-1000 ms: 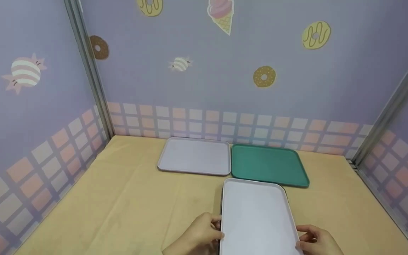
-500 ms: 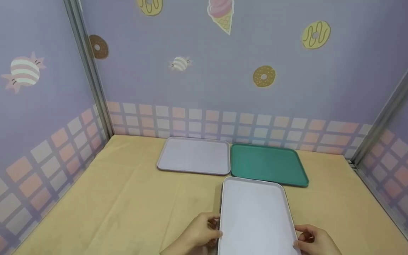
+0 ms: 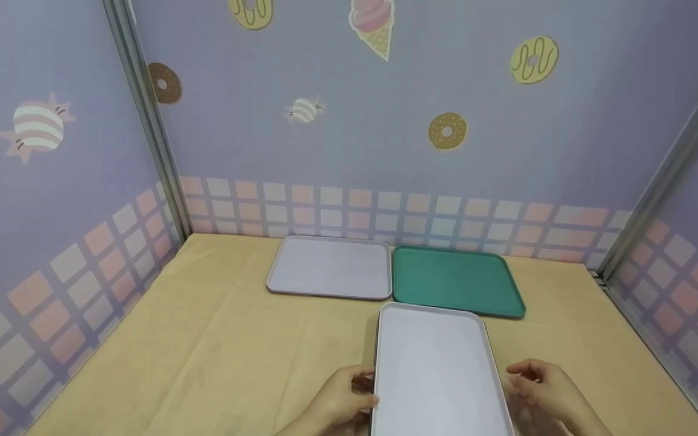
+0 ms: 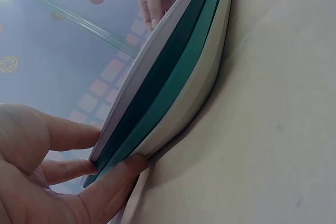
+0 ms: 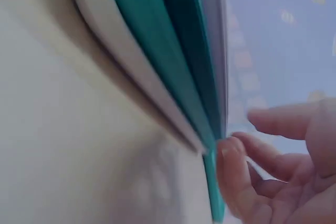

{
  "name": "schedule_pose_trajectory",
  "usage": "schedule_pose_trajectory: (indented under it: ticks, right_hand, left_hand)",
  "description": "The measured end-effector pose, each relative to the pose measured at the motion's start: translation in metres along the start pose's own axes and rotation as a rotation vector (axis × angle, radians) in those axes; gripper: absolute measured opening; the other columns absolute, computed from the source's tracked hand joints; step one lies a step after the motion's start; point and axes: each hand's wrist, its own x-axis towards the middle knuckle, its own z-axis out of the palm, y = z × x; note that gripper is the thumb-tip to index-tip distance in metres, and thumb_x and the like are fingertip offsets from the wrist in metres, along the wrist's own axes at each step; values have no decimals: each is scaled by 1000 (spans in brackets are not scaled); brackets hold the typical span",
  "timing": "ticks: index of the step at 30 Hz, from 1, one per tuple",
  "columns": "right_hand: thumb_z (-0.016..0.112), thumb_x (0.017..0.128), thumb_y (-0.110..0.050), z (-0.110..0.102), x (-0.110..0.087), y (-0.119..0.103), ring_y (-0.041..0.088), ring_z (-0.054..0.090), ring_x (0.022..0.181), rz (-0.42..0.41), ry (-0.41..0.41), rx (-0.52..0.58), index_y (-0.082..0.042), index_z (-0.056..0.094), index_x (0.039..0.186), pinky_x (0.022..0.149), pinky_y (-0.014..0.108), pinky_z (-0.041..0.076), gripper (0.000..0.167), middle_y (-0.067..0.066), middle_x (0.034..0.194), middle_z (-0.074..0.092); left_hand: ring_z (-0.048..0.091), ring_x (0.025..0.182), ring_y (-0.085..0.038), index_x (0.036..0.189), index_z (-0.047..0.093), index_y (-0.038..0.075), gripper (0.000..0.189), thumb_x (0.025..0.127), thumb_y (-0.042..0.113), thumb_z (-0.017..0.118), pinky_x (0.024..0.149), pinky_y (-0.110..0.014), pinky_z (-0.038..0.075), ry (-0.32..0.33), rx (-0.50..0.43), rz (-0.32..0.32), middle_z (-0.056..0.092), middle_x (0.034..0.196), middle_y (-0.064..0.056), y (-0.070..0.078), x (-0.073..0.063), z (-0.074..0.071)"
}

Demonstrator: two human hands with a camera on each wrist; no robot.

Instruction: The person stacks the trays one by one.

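Lilac walls [image 3: 373,145] take up the most room, with rows of pink and white squares printed along their lower part, and they meet at grey metal posts [image 3: 150,121] in the corners. Below spreads the desk [image 3: 234,357] under a yellow cloth. At its near side lies a stack of trays [image 3: 434,363], long sides running away from the person; the top one is whitish, and the wrist views show green layers below it and a cream one lowest. Beyond, against the back wall, a pale tray [image 3: 329,266] and a green tray [image 3: 457,280] lie side by side, the stack's far end close to the green one. The left hand [image 3: 343,393] is clamped on the stack's left edge. The right hand [image 3: 546,387] is just off the right edge, fingers apart and loosely bent. Smallest are the wall prints: an ice-cream cone [image 3: 373,24], doughnuts and striped sweets.
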Motion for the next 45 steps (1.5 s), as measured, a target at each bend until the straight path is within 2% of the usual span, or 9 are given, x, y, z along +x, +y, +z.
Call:
schedule_pose_trajectory:
  ticks: [4,8,13,18,22,28,35,41,45]
  right_hand:
    - [59,100,-8,-13,33,4,15,63,80,29,205,-64,12,64,119,63,21,53,28,15,98,69]
    - [57,102,-11,-24,64,11,29,65,98,0,292,-145,11,62,124,77,28,54,31,26,113,67]
    - [53,102,-9,-27,93,17,53,51,128,-76,257,-238,13,53,137,105,61,48,41,38,138,53]
    - [51,101,-3,-26,108,24,61,36,139,-156,167,-350,19,44,142,116,69,33,47,44,147,42]
    - [51,100,1,-23,112,29,61,39,138,-175,118,-417,21,44,141,115,69,35,46,44,145,44]
    - [54,98,3,-20,106,33,58,52,126,-183,181,-470,16,61,127,108,67,43,33,38,128,59]
    - [62,98,-5,-27,94,29,52,61,116,-63,207,-468,10,69,118,97,61,53,26,32,119,68]
    - [62,99,-10,-35,83,25,49,64,112,94,150,-501,4,73,110,90,58,55,21,27,115,71]
    - [67,96,-11,-37,73,23,43,69,102,104,119,-523,0,76,101,83,54,58,15,22,104,75]
  left_hand:
    - [68,101,-25,138,53,-14,56,85,-9,70,81,-38,65,-3,-15,-1,67,112,-18,-1,-1,1]
    - [69,100,-24,138,55,-12,55,85,-9,70,81,-38,65,-2,-32,-4,67,111,-16,-1,-1,3]
    - [69,100,-23,138,55,-10,55,86,-9,70,79,-37,65,-4,-35,-13,67,112,-15,0,-1,6]
    - [69,98,-22,139,54,-11,55,86,-10,70,80,-38,65,-8,-51,-4,67,112,-17,-1,0,7]
    - [68,95,-21,140,53,-11,56,87,-10,70,81,-37,65,-5,-62,-13,67,112,-16,0,0,8]
    - [68,92,-19,140,54,-10,56,87,-9,71,80,-35,64,7,-52,-34,67,111,-14,0,-1,7]
    - [68,95,-20,139,54,-11,55,86,-10,71,81,-36,65,16,-65,-11,68,110,-15,0,-2,5]
    - [68,94,-18,141,53,-11,56,88,-9,70,80,-36,65,4,-89,-29,67,110,-15,-2,-3,4]
    - [69,94,-20,141,53,-11,56,87,-10,70,79,-36,65,13,-81,-23,68,109,-15,-3,-3,3]
